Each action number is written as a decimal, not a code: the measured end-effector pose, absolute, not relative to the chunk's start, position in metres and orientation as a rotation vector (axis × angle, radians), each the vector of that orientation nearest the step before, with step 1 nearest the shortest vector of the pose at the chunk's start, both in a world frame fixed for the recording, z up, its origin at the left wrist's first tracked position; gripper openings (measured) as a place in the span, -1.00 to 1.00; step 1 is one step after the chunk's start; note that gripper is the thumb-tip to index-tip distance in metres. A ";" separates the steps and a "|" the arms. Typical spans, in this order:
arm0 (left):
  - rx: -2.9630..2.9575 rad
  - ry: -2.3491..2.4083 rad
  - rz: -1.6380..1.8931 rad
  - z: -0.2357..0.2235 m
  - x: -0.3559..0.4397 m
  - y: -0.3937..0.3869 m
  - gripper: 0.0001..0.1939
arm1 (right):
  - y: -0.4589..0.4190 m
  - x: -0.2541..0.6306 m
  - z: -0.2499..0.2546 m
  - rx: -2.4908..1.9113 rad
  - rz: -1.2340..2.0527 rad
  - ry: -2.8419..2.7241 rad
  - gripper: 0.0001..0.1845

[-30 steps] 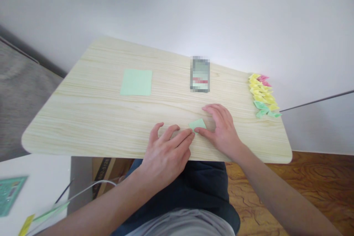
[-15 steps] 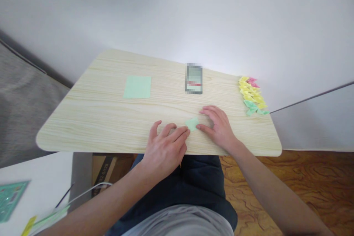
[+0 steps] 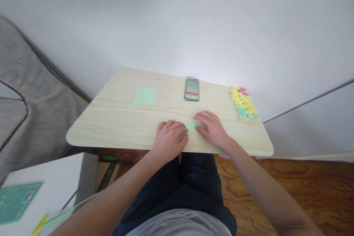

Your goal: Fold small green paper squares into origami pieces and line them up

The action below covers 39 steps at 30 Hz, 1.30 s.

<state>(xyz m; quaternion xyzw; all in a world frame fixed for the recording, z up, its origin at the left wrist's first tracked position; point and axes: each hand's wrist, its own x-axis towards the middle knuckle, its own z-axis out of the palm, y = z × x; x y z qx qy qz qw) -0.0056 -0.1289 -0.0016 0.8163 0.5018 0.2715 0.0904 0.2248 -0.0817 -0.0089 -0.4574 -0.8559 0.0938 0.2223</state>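
Note:
A small folded piece of light green paper (image 3: pixel 190 126) lies on the wooden tabletop near its front edge, between my two hands. From the left, my left hand (image 3: pixel 171 137) rests on the table with its fingers curled, the index finger and thumb closed at the paper's left edge. My right hand (image 3: pixel 211 128) sits on the other side, fingers stretched and thumb apart, the thumb tip by the paper's right edge. A flat green paper square (image 3: pixel 145 96) lies farther back on the left.
A pixelated phone-like object (image 3: pixel 191 89) lies at the table's back. Folded yellow, pink and green paper pieces (image 3: pixel 243 101) line the right side. Left and below, a white surface (image 3: pixel 59 171) carries a green packet (image 3: pixel 20 200). A wall stands behind the table.
The head view has shifted, so the table appears smaller and farther. My left fingers have curled in more. My right thumb has moved from on the small paper to its right edge.

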 end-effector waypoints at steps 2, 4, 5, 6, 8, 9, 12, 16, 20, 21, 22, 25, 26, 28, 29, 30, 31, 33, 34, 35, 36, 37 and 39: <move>2.388 1.572 0.789 -0.002 -0.003 -0.122 -0.73 | -0.083 0.219 -0.005 -1.245 0.267 -2.409 -0.57; 2.355 1.650 0.766 -0.003 -0.001 -0.115 -0.58 | -0.082 0.214 -0.002 -1.235 0.278 -2.430 -0.56; 2.343 1.677 0.749 -0.003 -0.001 -0.110 -0.53 | -0.080 0.212 -0.001 -1.229 0.287 -2.433 -0.55; 2.335 1.690 0.730 -0.004 -0.001 -0.106 -0.51 | -0.079 0.210 -0.001 -1.223 0.298 -2.431 -0.55; 2.320 1.693 0.698 -0.003 -0.002 -0.097 -0.52 | -0.074 0.207 -0.001 -1.203 0.336 -2.411 -0.55; 2.314 1.683 0.688 -0.002 -0.003 -0.093 -0.53 | -0.071 0.206 -0.001 -1.188 0.363 -2.392 -0.56; 2.299 1.613 0.683 0.000 -0.006 -0.082 -0.62 | -0.063 0.204 -0.002 -1.140 0.454 -2.316 -0.62; 2.262 1.529 0.710 -0.001 -0.011 -0.069 -0.77 | -0.053 0.200 0.000 -1.131 0.563 -2.235 -0.71; 2.266 1.425 0.745 -0.002 -0.018 -0.053 -0.72 | -0.041 0.201 0.007 -1.082 0.653 -2.174 -0.72; 2.288 1.388 0.759 -0.002 -0.020 -0.049 -0.73 | -0.038 0.202 0.009 -1.050 0.660 -2.156 -0.72; 2.320 1.349 0.777 -0.002 -0.021 -0.044 -0.74 | -0.035 0.203 0.011 -1.015 0.659 -2.141 -0.72; 2.459 1.209 0.851 0.000 -0.025 -0.032 -0.81 | -0.025 0.209 0.015 -0.955 0.660 -2.140 -0.69; 2.500 1.159 0.887 0.001 -0.026 -0.028 -0.82 | -0.023 0.211 0.015 -0.955 0.661 -2.138 -0.68; 2.560 1.089 0.979 0.001 -0.025 -0.021 -0.82 | -0.018 0.215 0.016 -0.987 0.644 -2.104 -0.69; 2.583 1.073 1.033 0.002 -0.024 -0.017 -0.81 | -0.016 0.216 0.016 -1.015 0.622 -2.071 -0.69; 2.605 1.070 1.088 0.002 -0.023 -0.013 -0.81 | -0.014 0.217 0.016 -1.047 0.597 -2.029 -0.70; 2.628 1.077 1.144 0.003 -0.021 -0.009 -0.81 | -0.012 0.217 0.016 -1.078 0.573 -1.984 -0.71; 2.683 1.099 1.245 0.005 -0.019 -0.002 -0.80 | -0.008 0.217 0.016 -1.115 0.554 -1.910 -0.72; 2.712 1.105 1.291 0.006 -0.019 0.002 -0.78 | -0.007 0.216 0.016 -1.123 0.570 -1.881 -0.73; 2.739 1.105 1.332 0.007 -0.019 0.005 -0.76 | -0.006 0.215 0.016 -1.126 0.607 -1.857 -0.73; 2.759 1.100 1.372 0.008 -0.019 0.007 -0.74 | -0.005 0.214 0.016 -1.126 0.662 -1.838 -0.72; 2.769 1.094 1.407 0.008 -0.019 0.009 -0.71 | -0.005 0.213 0.016 -1.123 0.721 -1.823 -0.72; 2.759 1.087 1.473 0.009 -0.019 0.009 -0.66 | -0.005 0.211 0.016 -1.109 0.821 -1.807 -0.70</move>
